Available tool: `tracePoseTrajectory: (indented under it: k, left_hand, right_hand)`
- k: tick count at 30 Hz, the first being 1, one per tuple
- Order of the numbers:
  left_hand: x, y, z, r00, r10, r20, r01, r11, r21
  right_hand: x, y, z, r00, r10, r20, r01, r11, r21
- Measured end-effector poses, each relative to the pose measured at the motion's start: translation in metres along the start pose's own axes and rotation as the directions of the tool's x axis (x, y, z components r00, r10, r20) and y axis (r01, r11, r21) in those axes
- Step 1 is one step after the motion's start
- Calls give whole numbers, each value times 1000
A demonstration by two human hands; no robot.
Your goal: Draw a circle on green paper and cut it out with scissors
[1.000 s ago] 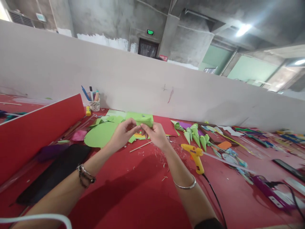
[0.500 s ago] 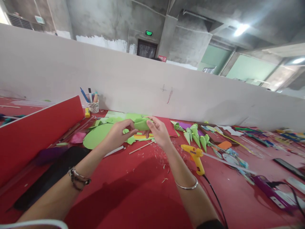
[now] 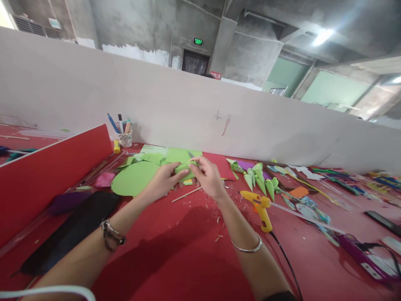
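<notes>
Between my two hands is a small piece of folded or rolled green paper (image 3: 182, 168). My left hand (image 3: 163, 179) pinches its left side, thumb in front. The fingers of my right hand (image 3: 208, 175) close on its right end. Beyond and to the left, a large green paper circle (image 3: 133, 179) lies on the red table (image 3: 188, 242) beside green sheets (image 3: 181, 155). A thin wooden stick (image 3: 186, 195) rests just below my hands. Several green paper cones (image 3: 259, 179) lie to the right.
A yellow glue gun (image 3: 259, 205) with a black cord lies right of my right forearm. A pen cup (image 3: 125, 139) is by the white partition (image 3: 175, 108). At left are a black pouch (image 3: 72, 234) and a red divider (image 3: 56, 175); a purple power strip (image 3: 363, 257) is at right.
My hands have drawn closer together around the green paper, which now looks more compact. My left hand has shifted right and slightly down. The view has moved a little.
</notes>
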State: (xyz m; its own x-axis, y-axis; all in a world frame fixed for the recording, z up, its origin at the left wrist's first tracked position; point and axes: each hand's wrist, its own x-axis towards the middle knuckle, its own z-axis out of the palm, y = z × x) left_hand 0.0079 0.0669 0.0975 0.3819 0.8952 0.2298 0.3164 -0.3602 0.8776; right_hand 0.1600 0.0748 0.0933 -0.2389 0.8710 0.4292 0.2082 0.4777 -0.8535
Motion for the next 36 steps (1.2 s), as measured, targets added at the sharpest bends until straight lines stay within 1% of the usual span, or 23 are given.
tracePoseTrajectory:
  k: [1, 3, 5, 6, 8, 10, 12, 14, 16, 17, 19, 21, 23, 26, 29, 31, 33, 36]
  left_hand:
    - [0, -1, 0, 1000, 18, -18, -18, 1000, -7]
    - [0, -2, 2, 996, 48, -76, -49, 999, -7]
    - [0, -2, 5, 988, 63, -144, -64, 998, -6]
    - [0, -3, 6, 983, 63, -173, -66, 998, -10]
    - [1, -3, 9, 979, 52, -196, -60, 998, -35]
    - [2, -5, 11, 985, 21, -171, -38, 994, -99]
    - [3, -7, 14, 988, -22, -150, -10, 978, -210]
    - [3, -8, 17, 984, -60, -168, 1, 944, -330]
    - [1, -7, 20, 985, -57, -162, -7, 929, -370]
    - [0, -5, 22, 990, -38, -137, -12, 938, -346]
    - [-3, -2, 22, 997, 2, -81, -22, 969, -246]
    - [-4, 1, 21, 998, 33, -59, -42, 986, -159]
    - [-4, 0, 18, 997, 60, -46, -65, 991, -114]
    - [-3, -3, 13, 995, 96, -8, -97, 993, -70]
    - [-2, -5, 6, 992, 114, 52, -111, 991, -69]
    - [-2, -5, 2, 985, 143, 99, -136, 988, -78]
    - [-4, -3, -1, 975, 179, 133, -172, 983, -62]
    - [-7, 1, -2, 965, 196, 177, -202, 979, 17]
  right_hand:
    - [1, 1, 1, 1000, 23, 18, -24, 999, 40]
    - [2, 4, 2, 993, 72, 93, -83, 990, 113]
    - [3, 7, 3, 980, 103, 169, -125, 984, 129]
    - [3, 8, 4, 977, 111, 180, -132, 985, 112]
    - [3, 8, 4, 982, 109, 153, -119, 991, 58]
    - [2, 5, 3, 990, 85, 108, -85, 996, 3]
    - [0, 1, 3, 997, 30, 71, -26, 998, -57]
    - [-1, -3, 3, 999, -35, 10, 36, 992, -121]
    - [-2, -5, 5, 995, -82, -52, 72, 983, -168]
    - [-2, -6, 6, 993, -92, -76, 77, 980, -182]
    - [-2, -5, 9, 991, -96, -98, 76, 979, -190]
    - [-1, -4, 12, 990, -101, -99, 82, 979, -186]
    - [-1, -3, 13, 991, -101, -87, 86, 984, -157]
    - [-1, -4, 12, 998, -52, -23, 50, 998, -49]
    - [-1, -6, 9, 993, 12, 116, -19, 998, 62]
    - [-1, -8, 6, 981, 19, 194, -39, 994, 99]
    - [-2, -9, 4, 976, 13, 219, -37, 994, 103]
    - [-3, -9, 2, 982, 17, 188, -22, 1000, 22]
